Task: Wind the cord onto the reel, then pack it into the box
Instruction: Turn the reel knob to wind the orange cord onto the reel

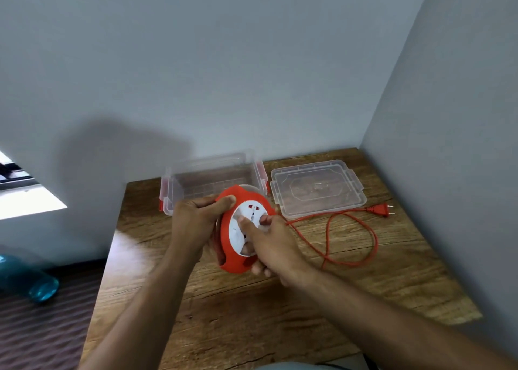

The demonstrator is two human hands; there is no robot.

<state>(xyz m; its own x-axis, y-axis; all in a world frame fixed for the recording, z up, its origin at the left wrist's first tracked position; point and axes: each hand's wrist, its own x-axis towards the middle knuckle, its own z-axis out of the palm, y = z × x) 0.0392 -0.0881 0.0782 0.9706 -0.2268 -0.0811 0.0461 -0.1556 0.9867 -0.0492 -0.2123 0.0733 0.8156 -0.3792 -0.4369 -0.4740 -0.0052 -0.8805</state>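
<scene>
Both forearms reach in from the bottom edge over the wooden worktop (252, 313). Held up between the hands, above the worktop and just in front of the box (213, 179), is the red reel (238, 260) with its white socket face tilted toward the camera. The left hand (193, 221) grips the reel's upper left rim, fingers (224, 201) curled over the red edge. The right hand (272, 246) holds the reel from the right, thumb pressed on the white face and the other fingers wrapped round behind and under the rim. Some turns of red cord (350, 263) show in the reel's groove; the rest trails right across the worktop in a loose loop, ending at the plug (379, 210), which lies near the right wall. The clear box stands open against the back wall, and its lid (316, 190) lies flat just to its right, the cord running along the lid's front edge.
</scene>
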